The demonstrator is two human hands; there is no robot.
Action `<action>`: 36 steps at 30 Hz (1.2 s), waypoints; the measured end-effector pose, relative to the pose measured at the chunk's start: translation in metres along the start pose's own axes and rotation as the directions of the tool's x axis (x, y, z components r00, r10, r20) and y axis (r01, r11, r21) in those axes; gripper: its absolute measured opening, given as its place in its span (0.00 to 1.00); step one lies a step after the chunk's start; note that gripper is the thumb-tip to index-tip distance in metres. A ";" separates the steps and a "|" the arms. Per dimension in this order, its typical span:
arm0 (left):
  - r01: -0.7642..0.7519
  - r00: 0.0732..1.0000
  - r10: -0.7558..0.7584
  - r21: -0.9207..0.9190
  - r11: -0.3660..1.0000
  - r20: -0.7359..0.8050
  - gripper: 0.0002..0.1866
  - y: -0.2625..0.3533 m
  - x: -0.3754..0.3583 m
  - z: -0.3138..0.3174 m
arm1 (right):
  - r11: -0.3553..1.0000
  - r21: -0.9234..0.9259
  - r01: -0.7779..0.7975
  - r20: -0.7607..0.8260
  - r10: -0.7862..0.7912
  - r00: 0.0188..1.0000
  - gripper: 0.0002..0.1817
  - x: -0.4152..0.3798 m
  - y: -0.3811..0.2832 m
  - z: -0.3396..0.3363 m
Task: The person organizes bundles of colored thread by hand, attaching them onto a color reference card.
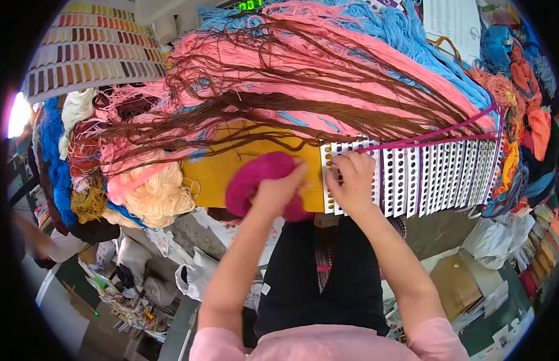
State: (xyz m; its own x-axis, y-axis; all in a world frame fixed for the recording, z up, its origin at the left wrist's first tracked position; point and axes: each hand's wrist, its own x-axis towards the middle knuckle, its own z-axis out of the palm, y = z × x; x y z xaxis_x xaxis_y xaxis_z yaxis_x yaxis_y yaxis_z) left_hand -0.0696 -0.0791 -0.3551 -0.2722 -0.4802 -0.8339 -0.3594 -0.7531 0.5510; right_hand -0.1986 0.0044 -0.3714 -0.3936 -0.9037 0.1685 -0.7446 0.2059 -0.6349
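Note:
My left hand [278, 191] is closed round a bundle of magenta yarn [255, 180], held over the mustard-yellow board [213, 177]; the hand is slightly blurred. Just to its right, my right hand [356, 183] rests on the left end of a row of white punched card strips [399, 180]. Its fingers are curled toward the thumb, and what they pinch, if anything, is too small to make out. From near its fingertips, magenta strands [436, 135] stretch to the far right corner of the strips. Yarn strands pass through holes at the strips' upper edge.
Long brown strands [279, 105] lie across heaped pink yarn [243, 54], with blue yarn [405, 36] behind. Cream yarn [156, 195] sits at the left. A shade card [99, 54] stands at the upper left. More coloured skeins [535, 114] hang at the right.

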 end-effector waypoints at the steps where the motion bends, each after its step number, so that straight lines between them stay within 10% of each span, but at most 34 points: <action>1: -0.016 1.000 0.016 0.030 0.999 0.026 0.06 -0.002 0.004 0.014 | 1.000 -0.020 0.005 0.015 -0.004 1.000 0.12 0.000 0.003 0.001; 7: -0.271 0.961 0.249 0.211 0.939 0.124 0.06 -0.017 0.003 0.023 | 0.997 -0.048 0.063 0.068 -0.060 0.996 0.17 0.004 0.006 -0.015; 10: -0.006 0.993 0.009 -0.026 1.000 0.116 0.11 -0.009 0.004 0.021 | 0.995 -0.088 0.048 0.267 -0.023 0.964 0.24 0.006 -0.005 -0.016; 20: -0.057 0.984 0.053 0.022 0.998 0.169 0.07 -0.018 0.016 0.034 | 0.972 0.234 -0.021 0.193 -0.025 0.981 0.20 0.003 0.010 -0.014; 23: -0.002 0.990 0.061 -0.425 0.905 0.125 0.07 -0.013 0.002 0.015 | 0.979 0.200 -0.034 0.170 -0.001 0.985 0.18 0.005 0.007 -0.014; 26: 0.312 0.900 0.070 -0.750 0.583 0.430 0.09 -0.014 -0.016 -0.015 | 0.981 0.196 -0.008 0.180 -0.028 0.983 0.12 0.006 0.011 -0.014; 30: 0.347 0.807 0.017 -0.497 0.795 0.591 0.12 0.000 0.001 -0.004 | 0.880 0.430 -0.202 0.231 0.108 0.967 0.11 0.003 0.016 -0.015; 32: 0.088 0.896 -0.008 -0.159 0.983 0.445 0.08 0.007 0.007 0.012 | 0.791 0.519 -0.324 0.268 0.209 0.940 0.11 0.009 0.015 -0.017; 34: -0.178 0.926 0.136 0.089 0.980 0.353 0.07 0.008 0.006 0.015 | 0.935 0.315 -0.164 0.196 0.105 0.975 0.14 0.009 0.015 -0.008; 36: -0.069 0.981 0.039 0.151 0.986 0.191 0.06 0.022 -0.016 -0.014 | 0.992 0.050 -0.117 0.336 0.094 0.937 0.23 0.009 0.006 -0.012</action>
State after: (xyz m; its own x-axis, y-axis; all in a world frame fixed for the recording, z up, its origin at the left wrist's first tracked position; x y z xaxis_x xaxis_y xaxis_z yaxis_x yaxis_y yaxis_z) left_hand -0.0608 -0.0945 -0.3301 -0.4514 -0.4147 -0.7901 -0.4702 -0.6420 0.6056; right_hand -0.2130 0.0019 -0.3643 -0.2576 -0.9537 -0.1550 -0.6653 0.2914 -0.6873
